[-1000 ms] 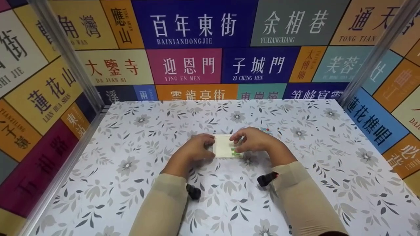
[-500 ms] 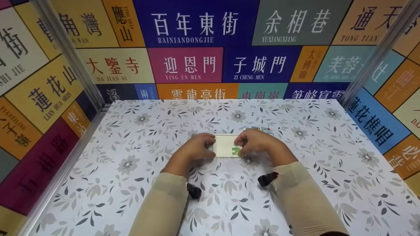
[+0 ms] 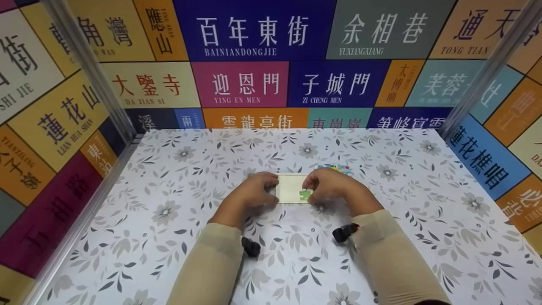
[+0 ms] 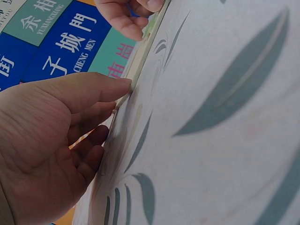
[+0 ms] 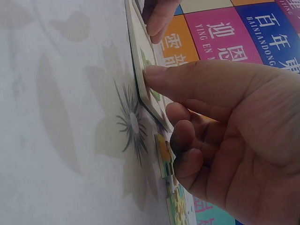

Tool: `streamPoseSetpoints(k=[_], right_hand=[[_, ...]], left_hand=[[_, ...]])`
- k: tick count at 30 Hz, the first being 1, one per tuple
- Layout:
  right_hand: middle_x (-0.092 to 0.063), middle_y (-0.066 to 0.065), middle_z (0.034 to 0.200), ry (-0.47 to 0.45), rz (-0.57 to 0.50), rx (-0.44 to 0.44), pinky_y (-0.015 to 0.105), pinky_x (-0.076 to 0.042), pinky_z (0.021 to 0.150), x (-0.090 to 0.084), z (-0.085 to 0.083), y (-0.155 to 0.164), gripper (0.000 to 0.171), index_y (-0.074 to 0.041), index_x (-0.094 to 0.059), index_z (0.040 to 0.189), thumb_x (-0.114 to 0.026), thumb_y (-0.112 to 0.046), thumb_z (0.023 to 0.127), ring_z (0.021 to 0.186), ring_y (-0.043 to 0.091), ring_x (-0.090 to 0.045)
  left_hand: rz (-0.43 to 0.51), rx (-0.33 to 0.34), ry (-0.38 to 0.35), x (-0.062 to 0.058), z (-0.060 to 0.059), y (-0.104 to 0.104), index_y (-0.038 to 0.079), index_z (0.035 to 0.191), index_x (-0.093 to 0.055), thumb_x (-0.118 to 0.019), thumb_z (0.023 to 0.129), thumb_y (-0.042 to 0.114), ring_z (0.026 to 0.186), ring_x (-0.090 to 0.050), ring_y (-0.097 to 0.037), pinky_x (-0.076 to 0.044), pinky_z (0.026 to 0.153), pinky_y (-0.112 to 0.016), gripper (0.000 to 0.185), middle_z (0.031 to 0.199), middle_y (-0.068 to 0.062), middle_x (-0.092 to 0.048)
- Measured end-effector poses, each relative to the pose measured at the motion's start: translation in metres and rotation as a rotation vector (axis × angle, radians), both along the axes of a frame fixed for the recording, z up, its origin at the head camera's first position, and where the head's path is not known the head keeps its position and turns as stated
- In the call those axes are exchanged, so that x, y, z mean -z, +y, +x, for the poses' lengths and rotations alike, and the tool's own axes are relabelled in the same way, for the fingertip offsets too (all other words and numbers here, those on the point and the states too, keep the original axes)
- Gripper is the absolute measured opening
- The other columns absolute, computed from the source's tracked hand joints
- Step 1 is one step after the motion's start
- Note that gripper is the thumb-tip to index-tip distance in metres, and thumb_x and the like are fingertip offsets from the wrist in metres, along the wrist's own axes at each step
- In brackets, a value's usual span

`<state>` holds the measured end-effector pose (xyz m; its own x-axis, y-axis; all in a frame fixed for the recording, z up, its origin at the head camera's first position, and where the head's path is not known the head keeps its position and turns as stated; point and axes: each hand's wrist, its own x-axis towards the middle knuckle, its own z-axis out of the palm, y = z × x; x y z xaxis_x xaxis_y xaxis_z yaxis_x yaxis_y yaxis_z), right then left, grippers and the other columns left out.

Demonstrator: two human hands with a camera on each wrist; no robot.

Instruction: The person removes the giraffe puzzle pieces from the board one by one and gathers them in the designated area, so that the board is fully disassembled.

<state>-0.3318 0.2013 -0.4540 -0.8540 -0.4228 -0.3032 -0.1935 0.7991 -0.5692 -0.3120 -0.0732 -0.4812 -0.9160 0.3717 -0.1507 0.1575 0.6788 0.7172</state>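
Observation:
A cream rectangular puzzle board (image 3: 291,186) lies on the patterned tabletop between the hands. My left hand (image 3: 254,189) holds its left end, thumb at the near edge and fingers toward the far edge; in the left wrist view the thumb (image 4: 117,89) presses the rim. One green puzzle piece (image 3: 303,195) sits at the board's near right corner. The right hand (image 3: 334,186) has thumb and index finger at that piece. In the right wrist view the thumb (image 5: 157,75) rests on the green piece (image 5: 144,58), other fingers curled. The board's right end is partly hidden by this hand.
Several colourful puzzle pieces (image 3: 345,168) lie just behind the right hand, partly hidden by it; the right wrist view shows the loose pieces (image 5: 176,201) beside the board. Sign-printed panels (image 3: 241,87) wall the table's back and sides.
My right hand has shifted slightly right and toward me, its index finger coming down to the green piece. More loose pieces now show behind it. The left hand has stayed on the board.

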Motion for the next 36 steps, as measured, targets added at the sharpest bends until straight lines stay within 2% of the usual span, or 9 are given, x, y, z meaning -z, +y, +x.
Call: streamPoseSetpoints(k=[6,13,24,29,34,36], right_hand=[[-0.072,0.003,0.109,-0.009,0.004,-0.011,0.039,-0.053,0.092,0.002,-0.001,-0.001,0.036,-0.017,-0.074,0.113,-0.090,-0.018,0.081,0.099,0.019,-0.063],[-0.071,0.002,0.107,-0.050,-0.001,0.028,0.037,-0.052,0.091,0.002,-0.001,-0.006,0.036,-0.017,-0.072,0.113,-0.088,-0.012,0.080,0.097,0.019,-0.062],[-0.071,0.002,0.107,-0.038,-0.032,0.022,0.036,-0.052,0.090,0.003,-0.001,-0.004,0.035,-0.017,-0.074,0.114,-0.085,-0.011,0.082,0.098,0.019,-0.062],[-0.071,0.001,0.106,-0.030,-0.037,0.019,0.036,-0.052,0.089,0.001,-0.001,-0.003,0.036,-0.018,-0.074,0.116,-0.087,-0.015,0.083,0.097,0.019,-0.062],[-0.072,0.003,0.105,-0.007,-0.077,-0.017,0.033,-0.053,0.086,0.000,-0.002,0.003,0.041,-0.015,-0.075,0.121,-0.089,-0.018,0.082,0.094,0.017,-0.062],[-0.072,0.003,0.106,-0.002,-0.096,-0.027,0.032,-0.053,0.085,0.000,-0.002,0.007,0.041,-0.014,-0.075,0.123,-0.088,-0.018,0.084,0.095,0.017,-0.062]], left_hand=[[-0.008,0.005,0.005,0.000,0.000,0.000,0.011,0.145,-0.068,-0.084,0.083,0.012,0.155,-0.045,-0.025,-0.032,0.132,-0.043,0.064,0.160,0.002,-0.056],[-0.031,0.007,0.005,0.000,-0.001,0.000,0.013,0.145,-0.068,-0.084,0.085,0.014,0.155,-0.046,-0.024,-0.033,0.132,-0.044,0.062,0.160,0.002,-0.056],[-0.035,-0.015,-0.025,-0.002,0.000,0.001,0.015,0.145,-0.068,-0.084,0.085,0.015,0.156,-0.045,-0.024,-0.031,0.133,-0.045,0.062,0.160,0.005,-0.056],[-0.029,-0.025,-0.031,-0.002,-0.001,0.002,0.016,0.145,-0.069,-0.085,0.085,0.015,0.156,-0.045,-0.023,-0.031,0.133,-0.045,0.062,0.159,0.007,-0.056],[-0.004,-0.045,-0.044,-0.001,0.000,0.002,0.017,0.144,-0.069,-0.085,0.082,0.014,0.156,-0.044,-0.023,-0.029,0.133,-0.046,0.064,0.159,0.009,-0.056],[0.000,-0.033,-0.030,0.000,0.001,0.002,0.016,0.144,-0.069,-0.085,0.082,0.013,0.156,-0.044,-0.024,-0.030,0.133,-0.046,0.064,0.160,0.007,-0.056]])
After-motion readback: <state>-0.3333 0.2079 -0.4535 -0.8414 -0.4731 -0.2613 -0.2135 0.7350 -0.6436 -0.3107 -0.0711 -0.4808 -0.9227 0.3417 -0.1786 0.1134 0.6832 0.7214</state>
